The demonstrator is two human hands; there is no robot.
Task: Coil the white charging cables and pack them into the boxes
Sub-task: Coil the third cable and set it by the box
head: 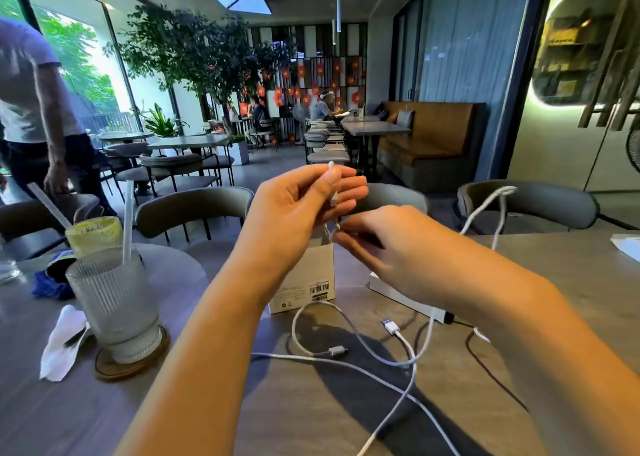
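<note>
My left hand (298, 203) is raised above the table and pinches one end of a white charging cable (485, 210) between thumb and fingers. My right hand (384, 241), just below it, pinches the same cable, which loops up and away to the right. A white box (304, 279) with a barcode label stands upright on the table behind my hands. A second flat white box (405, 294) lies partly hidden behind my right forearm. More white cables (391, 358) lie loose and crossed on the table in front, with a USB plug (389, 326) showing.
A ribbed glass (114, 303) with a straw stands on a wooden coaster at the left, a crumpled napkin (62, 341) beside it, and a second drink (93, 234) behind. Grey chairs (194, 210) line the far table edge. A person stands at the far left.
</note>
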